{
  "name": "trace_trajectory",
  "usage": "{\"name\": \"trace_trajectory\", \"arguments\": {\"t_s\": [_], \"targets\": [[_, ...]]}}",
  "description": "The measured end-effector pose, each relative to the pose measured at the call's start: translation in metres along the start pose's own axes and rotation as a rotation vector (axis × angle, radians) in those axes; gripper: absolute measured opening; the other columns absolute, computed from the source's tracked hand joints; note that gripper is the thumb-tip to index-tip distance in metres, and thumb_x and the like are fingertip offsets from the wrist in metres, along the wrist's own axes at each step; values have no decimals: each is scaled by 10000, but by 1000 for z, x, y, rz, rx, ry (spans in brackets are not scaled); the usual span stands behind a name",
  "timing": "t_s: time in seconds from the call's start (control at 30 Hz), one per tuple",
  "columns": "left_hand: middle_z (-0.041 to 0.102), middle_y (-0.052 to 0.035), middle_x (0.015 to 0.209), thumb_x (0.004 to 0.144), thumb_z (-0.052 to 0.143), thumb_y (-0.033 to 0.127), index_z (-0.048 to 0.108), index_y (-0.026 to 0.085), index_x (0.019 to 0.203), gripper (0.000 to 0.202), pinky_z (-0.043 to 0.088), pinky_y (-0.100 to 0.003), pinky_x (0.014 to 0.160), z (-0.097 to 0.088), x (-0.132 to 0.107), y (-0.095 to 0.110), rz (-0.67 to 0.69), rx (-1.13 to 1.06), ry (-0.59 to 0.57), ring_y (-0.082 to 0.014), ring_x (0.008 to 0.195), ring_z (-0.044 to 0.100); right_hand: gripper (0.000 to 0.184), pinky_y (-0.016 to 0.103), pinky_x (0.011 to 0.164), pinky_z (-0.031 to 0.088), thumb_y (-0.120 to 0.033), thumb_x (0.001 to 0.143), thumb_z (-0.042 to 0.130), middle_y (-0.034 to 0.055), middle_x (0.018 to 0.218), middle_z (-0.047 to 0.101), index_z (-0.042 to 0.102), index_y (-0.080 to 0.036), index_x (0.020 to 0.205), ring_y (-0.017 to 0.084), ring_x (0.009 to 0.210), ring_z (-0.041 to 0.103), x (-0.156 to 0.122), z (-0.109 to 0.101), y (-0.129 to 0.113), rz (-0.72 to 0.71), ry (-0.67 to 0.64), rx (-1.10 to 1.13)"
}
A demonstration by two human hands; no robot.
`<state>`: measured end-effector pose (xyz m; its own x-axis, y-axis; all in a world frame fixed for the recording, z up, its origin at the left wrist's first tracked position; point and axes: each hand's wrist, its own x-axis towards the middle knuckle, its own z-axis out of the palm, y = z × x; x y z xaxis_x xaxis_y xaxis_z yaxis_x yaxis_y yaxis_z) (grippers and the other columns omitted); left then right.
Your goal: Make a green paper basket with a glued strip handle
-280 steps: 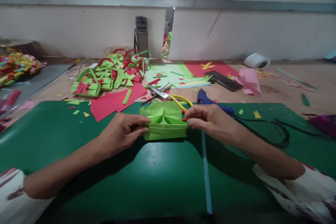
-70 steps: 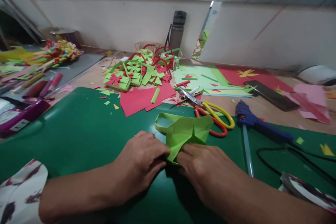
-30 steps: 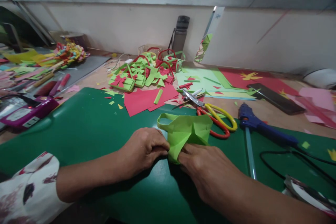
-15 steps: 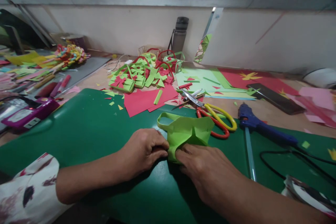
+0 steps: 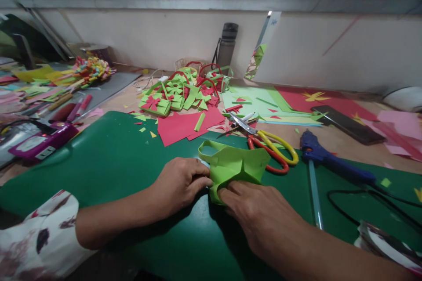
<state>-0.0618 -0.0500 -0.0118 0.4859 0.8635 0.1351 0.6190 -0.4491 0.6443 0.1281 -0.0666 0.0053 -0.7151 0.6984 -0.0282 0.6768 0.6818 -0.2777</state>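
Note:
A folded light-green paper piece with a looped strip at its far left lies on the dark green mat. My left hand is curled and pinches the paper's near-left corner. My right hand lies over the near edge, fingertips pressed down on the fold beside the left hand. Both hands meet at the same corner, which they partly hide.
Scissors with yellow and red handles lie just beyond the paper. A blue glue gun with a black cord sits to the right. Red paper and a pile of green-and-red paper baskets lie farther back, with a grey bottle, a phone, and a purple device at left.
Over the last second my right fingertips slid left along the fold toward my left hand. Earlier the paper was held flat between both hands; now it is folded with one corner pinned down.

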Motion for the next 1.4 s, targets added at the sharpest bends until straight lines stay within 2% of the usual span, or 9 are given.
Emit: {"name": "trace_trajectory", "arguments": {"t_s": [0.1,0.23,0.33,0.6,0.8,0.97,1.27,1.4], "targets": [[608,-1,656,849,534,189,624,155,647,224,393,-214,602,2,1,0,-1,-22,1,-121,638,547,186,282,522,201,-62,747,483,9,756,585,568,-212,815,147,622,473,0,0,0,6,-3,-2],[636,-7,693,838,534,144,637,157,678,191,388,-232,653,4,1,0,14,-10,-18,-133,690,552,146,282,514,194,-88,751,499,13,747,597,569,-204,803,149,618,493,1,-2,1,9,-31,-11],[635,2,667,825,541,137,638,161,658,195,367,-249,680,5,0,0,5,20,-49,-133,683,534,132,279,504,184,-93,713,534,6,753,612,566,-203,779,142,615,503,3,-3,2,5,-53,13],[576,19,623,783,531,83,575,155,594,207,282,-312,722,6,0,2,-12,126,-44,-142,706,457,170,278,494,167,-59,638,548,-3,715,609,549,-189,746,130,588,489,4,-1,1,66,-80,6],[577,5,659,800,543,118,585,159,606,202,285,-337,766,9,-2,1,-19,128,-19,-159,751,455,106,281,495,173,-112,686,561,6,762,637,587,-195,746,141,619,520,9,-4,-2,92,-165,-4],[563,-14,683,815,548,154,561,155,587,228,305,-351,759,10,-3,1,-18,157,11,-180,786,452,131,289,504,179,-115,710,572,31,830,662,635,-193,794,161,673,551,16,-10,-8,123,-261,-76],[565,-16,676,810,548,148,561,151,588,223,314,-375,790,9,-2,3,-23,171,-2,-181,780,461,117,285,487,170,-104,714,567,23,782,643,639,-182,764,132,615,494,16,-13,-10,142,-290,-77],[578,-8,686,827,514,135,551,155,591,240,304,-372,788,8,-3,3,0,146,0,-179,794,463,125,296,477,144,-129,773,533,26,760,640,640,-192,791,130,574,454,15,-11,-10,122,-268,-107]]}}
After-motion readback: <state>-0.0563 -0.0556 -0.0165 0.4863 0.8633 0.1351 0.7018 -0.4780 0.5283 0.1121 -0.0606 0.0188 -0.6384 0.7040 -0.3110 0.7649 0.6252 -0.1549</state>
